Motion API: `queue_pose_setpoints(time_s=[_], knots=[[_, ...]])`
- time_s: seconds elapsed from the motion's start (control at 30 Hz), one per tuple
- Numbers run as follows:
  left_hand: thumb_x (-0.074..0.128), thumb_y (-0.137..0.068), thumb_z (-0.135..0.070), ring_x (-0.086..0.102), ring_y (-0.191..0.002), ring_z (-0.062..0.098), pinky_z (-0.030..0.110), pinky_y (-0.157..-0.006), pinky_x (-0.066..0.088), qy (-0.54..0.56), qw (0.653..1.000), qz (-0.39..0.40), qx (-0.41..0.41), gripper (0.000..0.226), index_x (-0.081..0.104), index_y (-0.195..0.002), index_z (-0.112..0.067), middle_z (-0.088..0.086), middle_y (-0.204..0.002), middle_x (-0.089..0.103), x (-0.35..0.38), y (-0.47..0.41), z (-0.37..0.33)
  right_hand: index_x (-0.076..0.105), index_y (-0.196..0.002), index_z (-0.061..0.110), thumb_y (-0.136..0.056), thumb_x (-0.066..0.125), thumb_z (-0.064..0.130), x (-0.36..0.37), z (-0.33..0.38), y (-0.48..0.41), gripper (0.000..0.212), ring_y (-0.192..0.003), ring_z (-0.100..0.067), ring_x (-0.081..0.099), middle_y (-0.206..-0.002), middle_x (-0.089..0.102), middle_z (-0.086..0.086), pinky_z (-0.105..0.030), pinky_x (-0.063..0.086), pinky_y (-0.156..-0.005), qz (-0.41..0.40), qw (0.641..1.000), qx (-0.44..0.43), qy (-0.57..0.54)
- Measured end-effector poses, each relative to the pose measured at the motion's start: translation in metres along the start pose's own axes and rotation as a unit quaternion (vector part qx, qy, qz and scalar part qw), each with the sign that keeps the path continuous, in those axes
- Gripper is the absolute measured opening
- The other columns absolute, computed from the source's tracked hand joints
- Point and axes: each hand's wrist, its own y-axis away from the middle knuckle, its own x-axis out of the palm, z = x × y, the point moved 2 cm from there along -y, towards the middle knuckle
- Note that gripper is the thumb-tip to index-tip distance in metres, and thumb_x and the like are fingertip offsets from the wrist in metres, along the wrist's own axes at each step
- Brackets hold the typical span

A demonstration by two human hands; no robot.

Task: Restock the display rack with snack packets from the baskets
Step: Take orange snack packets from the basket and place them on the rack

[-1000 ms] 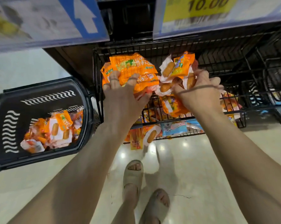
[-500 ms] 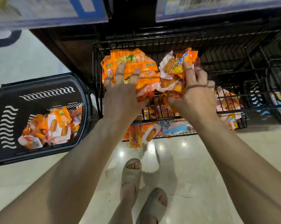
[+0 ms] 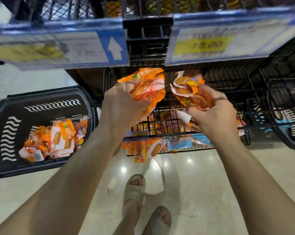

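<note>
Pretty tight up top: the left price sign (image 3: 58, 46) and right price sign (image 3: 211, 44) overhang the wire rack (image 3: 228, 78), so entry is only from beneath them. Snack packets (image 3: 162, 123) pile its front; the back right is bare wire. Black basket (image 3: 46, 106) blocks the left side.

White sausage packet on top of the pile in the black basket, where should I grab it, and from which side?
I'd pinch the white sausage packet by its upper edge, coming straight down from above. It lies face up on the heap, and the walls of the black basket block any sideways approach.
</note>
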Motion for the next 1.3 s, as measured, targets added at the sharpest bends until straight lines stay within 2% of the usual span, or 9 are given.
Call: queue_pose_setpoints(time_s=[0.13, 0.27, 0.43, 0.53, 0.67, 0.8, 1.0, 1.2, 1.3], knots=[[0.077, -0.083, -0.045, 0.075, -0.080, 0.011, 0.042, -0.084, 0.061, 0.206, 0.976, 0.049, -0.057, 0.023, 0.068, -0.104, -0.052, -0.013, -0.089, 0.077, -0.021, 0.029, -0.013, 0.068, -0.127, 0.035, -0.079, 0.083, 0.024, -0.017, 0.013, 0.032, 0.051, -0.096, -0.001, 0.071, -0.113, 0.072, 0.010, -0.020, 0.058, -0.080, -0.014, 0.999, 0.007, -0.046], [0.079, -0.088, -0.034, 0.075, -0.076, 0.007, 0.038, -0.073, 0.064, 0.287, 0.954, 0.047, -0.073, 0.030, 0.073, -0.116, -0.042, -0.014, -0.088, 0.078, -0.047, 0.070, -0.028, 0.069, -0.114, 0.033, -0.081, 0.083, 0.005, -0.044, 0.031, 0.075, 0.046, -0.083, 0.007, 0.070, -0.091, 0.075, 0.026, -0.015, 0.055, -0.074, -0.016, 0.992, 0.040, -0.120], [0.083, -0.085, -0.019, 0.074, -0.071, 0.016, 0.033, -0.064, 0.059, 0.365, 0.919, 0.043, -0.143, 0.033, 0.075, -0.115, -0.031, -0.008, -0.087, 0.078, -0.087, 0.143, -0.037, 0.071, -0.107, 0.043, -0.074, 0.091, 0.013, -0.088, 0.050, 0.149, 0.049, -0.088, -0.009, 0.074, -0.104, 0.078, 0.008, -0.035, 0.060, -0.076, 0.012, 0.977, 0.114, -0.182], [0.083, -0.083, -0.019, 0.073, -0.084, 0.006, 0.022, -0.070, 0.056, 0.375, 0.914, 0.057, -0.147, 0.040, 0.072, -0.114, -0.042, -0.016, -0.095, 0.077, -0.127, 0.194, -0.045, 0.070, -0.115, 0.040, -0.079, 0.087, 0.008, -0.116, 0.072, 0.195, 0.051, -0.086, -0.006, 0.074, -0.100, 0.079, 0.010, -0.020, 0.056, -0.059, 0.035, 0.973, 0.124, -0.189], [0.086, -0.079, -0.031, 0.074, -0.091, 0.014, 0.021, -0.068, 0.055, 0.398, 0.901, 0.050, -0.166, 0.053, 0.070, -0.129, -0.035, -0.006, -0.103, 0.078, -0.180, 0.250, -0.050, 0.068, -0.124, 0.031, -0.079, 0.087, 0.007, -0.141, 0.106, 0.247, 0.054, -0.090, -0.005, 0.074, -0.107, 0.077, 0.007, -0.016, 0.054, -0.061, 0.060, 0.974, 0.118, -0.182], [0.086, -0.081, -0.015, 0.076, -0.093, 0.010, 0.029, -0.070, 0.060, 0.457, 0.867, 0.024, -0.197, 0.054, 0.070, -0.129, -0.031, -0.006, -0.110, 0.078, -0.224, 0.281, -0.049, 0.067, -0.125, 0.028, -0.082, 0.082, 0.003, -0.153, 0.143, 0.280, 0.051, -0.082, -0.004, 0.073, -0.106, 0.078, 0.001, -0.019, 0.054, -0.054, 0.099, 0.965, 0.109, -0.219], [0.085, -0.082, -0.015, 0.076, -0.091, 0.008, 0.032, -0.080, 0.058, 0.485, 0.850, -0.056, -0.196, 0.049, 0.068, -0.124, -0.033, -0.013, -0.100, 0.079, -0.292, 0.316, -0.033, 0.070, -0.116, 0.043, -0.079, 0.086, 0.009, -0.150, 0.197, 0.311, 0.052, -0.101, -0.017, 0.074, -0.112, 0.076, 0.005, -0.054, 0.063, -0.080, 0.127, 0.966, 0.074, -0.215], [0.081, -0.085, -0.010, 0.076, -0.097, 0.019, 0.050, -0.095, 0.058, 0.502, 0.833, -0.124, -0.196, 0.043, 0.071, -0.123, -0.026, -0.002, -0.107, 0.079, -0.348, 0.341, 0.013, 0.068, -0.122, 0.034, -0.083, 0.082, 0.004, -0.122, 0.258, 0.337, 0.052, -0.083, -0.001, 0.074, -0.095, 0.077, 0.019, -0.030, 0.064, -0.066, 0.159, 0.968, 0.014, -0.194], [0.081, -0.085, -0.008, 0.074, -0.107, 0.024, 0.054, -0.100, 0.056, 0.521, 0.818, -0.149, -0.195, 0.051, 0.068, -0.131, -0.024, -0.001, -0.116, 0.077, -0.376, 0.355, 0.049, 0.067, -0.123, 0.035, -0.082, 0.083, 0.005, -0.089, 0.284, 0.352, 0.053, -0.087, -0.001, 0.073, -0.097, 0.076, 0.020, -0.037, 0.065, -0.077, 0.180, 0.967, 0.004, -0.180]])
